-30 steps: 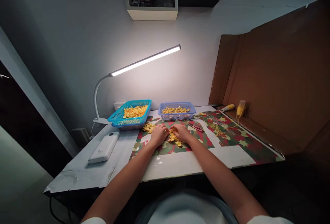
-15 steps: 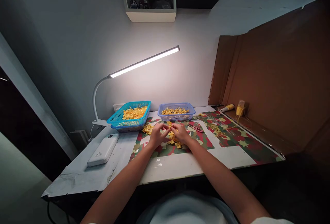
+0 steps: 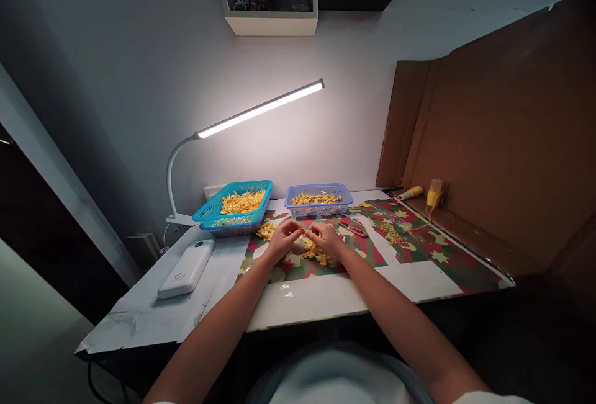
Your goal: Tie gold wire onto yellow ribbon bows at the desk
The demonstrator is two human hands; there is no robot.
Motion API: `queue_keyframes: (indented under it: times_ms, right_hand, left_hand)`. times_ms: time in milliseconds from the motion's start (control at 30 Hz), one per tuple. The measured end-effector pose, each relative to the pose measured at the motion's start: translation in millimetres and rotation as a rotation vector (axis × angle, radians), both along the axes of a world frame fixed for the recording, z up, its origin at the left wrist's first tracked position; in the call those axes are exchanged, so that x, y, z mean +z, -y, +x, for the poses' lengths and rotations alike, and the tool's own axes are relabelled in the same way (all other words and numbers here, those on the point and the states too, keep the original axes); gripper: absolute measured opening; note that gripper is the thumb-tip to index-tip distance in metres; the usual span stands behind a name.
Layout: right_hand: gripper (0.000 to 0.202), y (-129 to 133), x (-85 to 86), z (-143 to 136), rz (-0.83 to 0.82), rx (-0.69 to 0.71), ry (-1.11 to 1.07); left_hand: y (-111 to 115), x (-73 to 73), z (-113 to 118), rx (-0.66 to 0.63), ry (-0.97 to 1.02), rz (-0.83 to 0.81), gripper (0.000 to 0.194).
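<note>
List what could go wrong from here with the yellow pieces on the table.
1. The left hand and right hand pinch one small yellow piece between fingertips; it might slip into the loose pile below.
2. More pieces lie beside the teal basket; a forearm sweep could scatter them.

- My left hand (image 3: pixel 282 239) and right hand (image 3: pixel 328 238) are bare, without rings, watch or gloves.
- My forearms are bare up to short white sleeves (image 3: pixel 484 397).
- My top (image 3: pixel 335 379) is pale, whitish-grey.
</note>
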State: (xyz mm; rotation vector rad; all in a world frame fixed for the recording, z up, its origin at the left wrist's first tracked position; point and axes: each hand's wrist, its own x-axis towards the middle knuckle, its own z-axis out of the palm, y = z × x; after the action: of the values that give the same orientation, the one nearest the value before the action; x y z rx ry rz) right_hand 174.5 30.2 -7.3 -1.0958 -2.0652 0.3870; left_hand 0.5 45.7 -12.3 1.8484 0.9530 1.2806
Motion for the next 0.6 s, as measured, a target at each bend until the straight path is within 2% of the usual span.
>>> queue_keyframes:
  times_ms: [133,400,500,600]
  right_hand:
    - [0.026,-2.8,-2.2,0.3,0.028,0.031,-0.052]
    - [0.027,-7.3,-0.3,-0.9,-0.043,0.079,-0.206]
    - [0.027,-7.0,-1.4,0.3,-0.075,0.082,-0.181]
    - [0.026,-6.6,-2.8,2.0,-0.071,0.081,-0.133]
  left_hand:
    - [-4.3,-2.3,-2.4,0.019,0.042,-0.028,0.026]
    - [-4.3,-1.0,0.2,-0.022,0.114,-0.178,0.026]
    - [-3.2,-0.4,-1.3,-0.042,0.076,-0.098,0.026]
    - [-0.6,3.1,-5.3,0.0,0.005,0.047,0.025]
